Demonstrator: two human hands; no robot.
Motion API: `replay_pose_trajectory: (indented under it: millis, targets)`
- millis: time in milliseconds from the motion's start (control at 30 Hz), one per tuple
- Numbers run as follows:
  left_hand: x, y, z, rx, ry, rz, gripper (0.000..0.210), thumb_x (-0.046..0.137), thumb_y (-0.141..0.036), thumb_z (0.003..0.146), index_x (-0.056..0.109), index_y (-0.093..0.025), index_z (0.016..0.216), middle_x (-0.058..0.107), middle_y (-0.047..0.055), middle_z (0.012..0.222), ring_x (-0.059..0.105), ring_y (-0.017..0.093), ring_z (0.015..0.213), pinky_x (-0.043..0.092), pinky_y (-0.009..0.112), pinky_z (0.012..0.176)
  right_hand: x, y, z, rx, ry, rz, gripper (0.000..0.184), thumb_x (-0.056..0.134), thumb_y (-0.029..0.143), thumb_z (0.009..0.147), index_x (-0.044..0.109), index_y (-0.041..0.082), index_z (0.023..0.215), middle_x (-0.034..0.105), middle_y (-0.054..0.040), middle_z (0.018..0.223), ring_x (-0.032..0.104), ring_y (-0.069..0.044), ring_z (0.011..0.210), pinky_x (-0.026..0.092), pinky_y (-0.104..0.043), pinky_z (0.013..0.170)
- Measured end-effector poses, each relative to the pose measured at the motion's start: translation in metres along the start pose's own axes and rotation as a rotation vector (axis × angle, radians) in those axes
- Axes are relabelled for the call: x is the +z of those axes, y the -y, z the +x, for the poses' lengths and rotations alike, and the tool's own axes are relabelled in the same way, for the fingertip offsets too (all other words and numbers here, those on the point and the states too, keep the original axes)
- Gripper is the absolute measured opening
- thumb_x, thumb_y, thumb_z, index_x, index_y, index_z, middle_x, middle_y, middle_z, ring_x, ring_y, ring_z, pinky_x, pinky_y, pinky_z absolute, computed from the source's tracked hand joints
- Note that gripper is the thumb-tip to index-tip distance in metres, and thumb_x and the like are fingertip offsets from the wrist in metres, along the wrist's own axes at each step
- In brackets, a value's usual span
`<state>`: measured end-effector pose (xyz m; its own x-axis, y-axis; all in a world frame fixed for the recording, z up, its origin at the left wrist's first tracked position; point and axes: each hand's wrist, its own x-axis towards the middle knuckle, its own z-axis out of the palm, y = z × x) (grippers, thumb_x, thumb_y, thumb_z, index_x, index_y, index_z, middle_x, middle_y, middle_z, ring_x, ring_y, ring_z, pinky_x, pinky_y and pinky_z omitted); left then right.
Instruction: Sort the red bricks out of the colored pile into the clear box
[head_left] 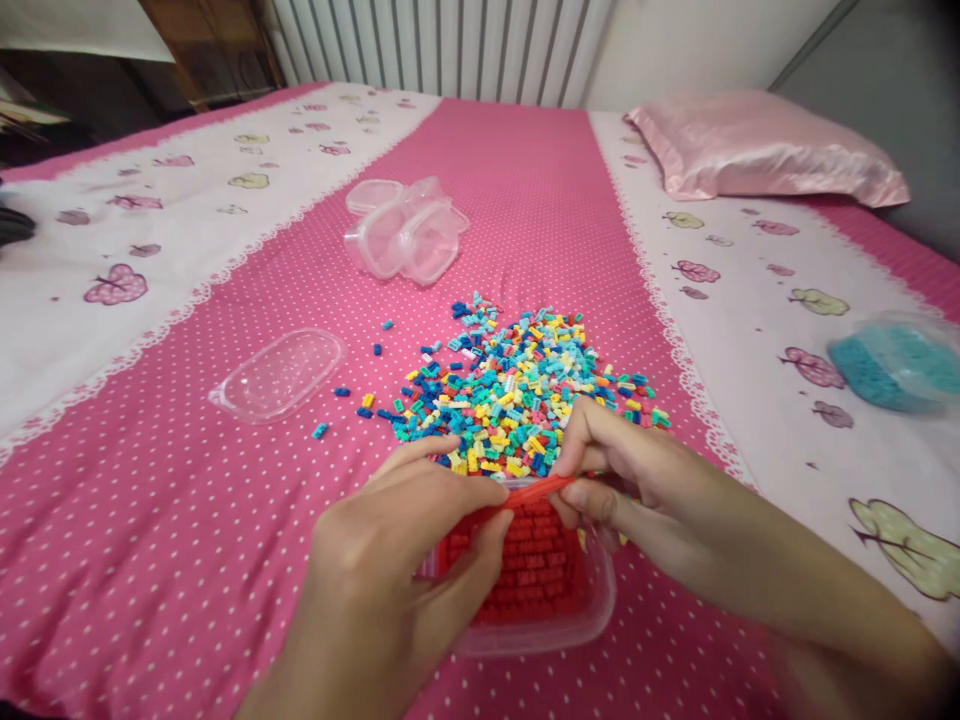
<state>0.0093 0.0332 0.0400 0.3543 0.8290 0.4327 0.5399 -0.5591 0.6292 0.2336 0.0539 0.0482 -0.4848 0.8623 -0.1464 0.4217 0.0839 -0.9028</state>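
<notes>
My left hand point(420, 540) and my right hand point(619, 470) pinch a strip of red toy bricks point(536, 491) from either side. They hold it above the back part of a clear plastic container point(559, 640). Inside that container, red bricks point(529, 565) lie in tight rows; my left fingers hide some of them. Just beyond my hands spreads a pile of loose toy bricks point(502, 390) in blue, yellow, green, white and other colours. Several strays, such as a blue brick point(320, 431), lie left of the pile.
A clear lid point(281, 375) rests on the pink dotted bedspread point(150, 560) to the left. Farther back are several clear containers point(409, 232) heaped together. At the right edge stands a container of turquoise pieces point(885, 365). Behind it lies a pink pillow point(765, 145).
</notes>
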Motion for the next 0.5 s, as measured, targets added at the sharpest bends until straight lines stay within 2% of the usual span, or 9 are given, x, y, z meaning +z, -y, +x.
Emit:
replay_pose_trajectory:
  millis: [267,500]
  targets:
    - [0.0048,-0.0005,-0.0032,-0.081,-0.050,-0.042,0.017,0.068,-0.013,0.089,0.070,-0.026,0.099,0.076,-0.009,0.085,0.070,0.009,0.070,0.054,0.032,0.104,-0.0019,-0.0001,0.0001,-0.016,-0.005,0.126,0.014,0.047,0.015,0.103,0.047,0.026,0.094,0.060,0.0062,0.080,0.057,-0.009,0.071,0.043,-0.023,0.062]
    - [0.0076,-0.0017,-0.0005,-0.114,-0.102,-0.068,0.018,0.070,-0.014,0.087,0.071,-0.029,0.097,0.078,-0.009,0.087,0.072,0.010,0.073,0.059,0.029,0.093,-0.0010,-0.0014,0.0003,-0.012,-0.015,0.131,0.011,0.046,0.020,0.104,0.046,0.025,0.094,0.058,0.0048,0.081,0.056,-0.010,0.071,0.041,-0.024,0.061]
